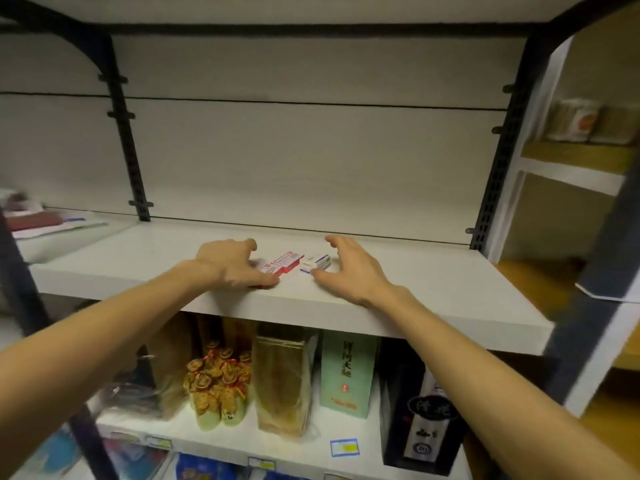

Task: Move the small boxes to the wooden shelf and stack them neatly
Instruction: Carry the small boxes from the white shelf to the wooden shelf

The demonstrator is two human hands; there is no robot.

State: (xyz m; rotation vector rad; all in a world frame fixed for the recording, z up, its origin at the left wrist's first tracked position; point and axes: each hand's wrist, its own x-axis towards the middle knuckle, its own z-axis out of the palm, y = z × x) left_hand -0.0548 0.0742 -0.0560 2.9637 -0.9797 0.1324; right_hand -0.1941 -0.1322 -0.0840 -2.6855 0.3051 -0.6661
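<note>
Far to the left, on a neighbouring shelf, lies a blurry pile of flat packets (41,221).

The white flat shelf board (433,271) runs across the middle, held by dark metal posts (128,133). Both bare arms reach up onto it.

The left hand (232,263) rests on the shelf, near its front edge. Its fingers are curved and its thumb lies flat on the board. The thumb tip touches the small red and white box (282,263). It is hard to tell if the curled fingers hold that box or only sit next to it.

The red and white box lies flat on the shelf. Just to its right lies the small white box with a blue stripe (315,263). The two boxes are side by side, not on top of each other.

The right hand (349,268) is just right of the white box. It is open, with fingers spread and loosely bent. Its thumb tip is at the near corner of that box.

On the shelf below stand, from left to right, a bunch of yellow and green wrapped snacks (218,389), a tall gold bag (282,379), a pale green carton (346,372) and a tall black box (419,417).
</note>
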